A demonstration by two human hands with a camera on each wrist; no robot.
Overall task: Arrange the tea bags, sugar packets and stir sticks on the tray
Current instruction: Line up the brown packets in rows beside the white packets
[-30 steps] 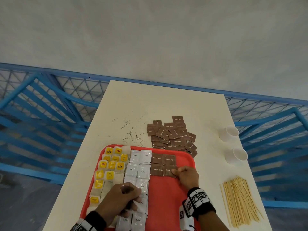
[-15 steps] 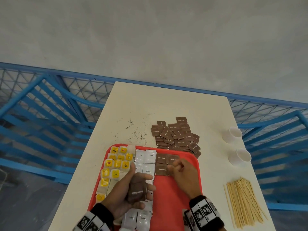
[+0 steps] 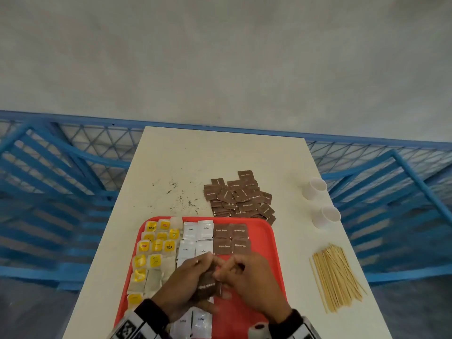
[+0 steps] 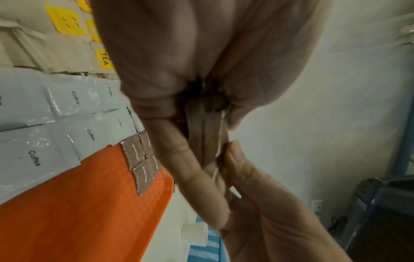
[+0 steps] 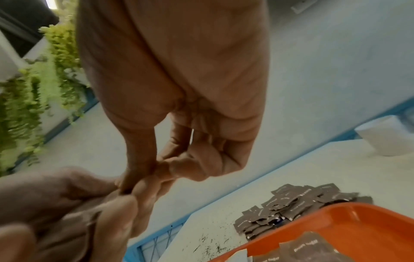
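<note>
On the left of the red tray (image 3: 274, 243), which sits at the near end of the desk (image 3: 220, 152), yellow-tagged tea bags (image 3: 156, 248) lie in rows. Just right of them run two columns of white coffee sachets (image 3: 197, 231), and next come four brown sugar packets (image 3: 231, 238) laid flat in a two-by-two block at the tray's far edge. Over the middle of the tray the left hand (image 3: 182, 285) grips a small stack of brown sugar packets (image 3: 206, 286), its fingers (image 4: 197, 179) curled round the stack and thumb against the other side. The right hand (image 3: 249, 282) meets it from the right, thumb and forefinger pinching the top edge of the stack while the other fingers (image 5: 201, 166) are curled toward the palm. Beyond the tray's far rim a loose heap of brown packets (image 3: 241, 196) lies on the desk. Further right stand two white paper cups (image 3: 320, 204), and nearer, at the right edge, a bundle of wooden stir sticks (image 3: 335, 275) lies well apart from the tray.
</note>
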